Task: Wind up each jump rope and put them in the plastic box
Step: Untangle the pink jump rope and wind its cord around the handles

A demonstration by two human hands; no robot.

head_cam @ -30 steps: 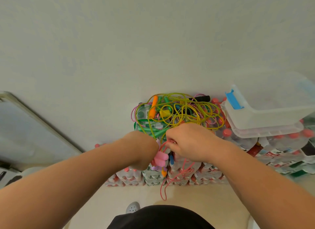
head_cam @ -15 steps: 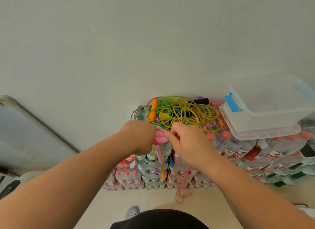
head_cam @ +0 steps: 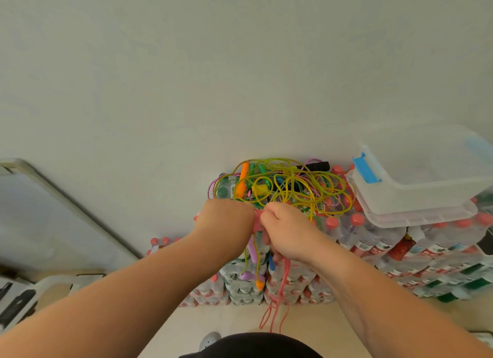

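Observation:
A tangle of jump ropes, mostly yellow-green with orange, green and black handles, lies on top of stacked water-bottle packs. My left hand is closed around the pink handles of a pink jump rope. My right hand is closed on the pink rope, whose loops hang below it toward the floor. A clear plastic box with a blue latch sits on the bottles to the right, apart from both hands.
Stacked packs of water bottles with red caps fill the area under and right of the ropes. A white wall rises behind. A framed panel leans at the left. A grey shoe shows on the beige floor.
Both hands have shifted slightly together at the pink handles. The pink rope now hangs in longer loops below my right hand than half a second ago.

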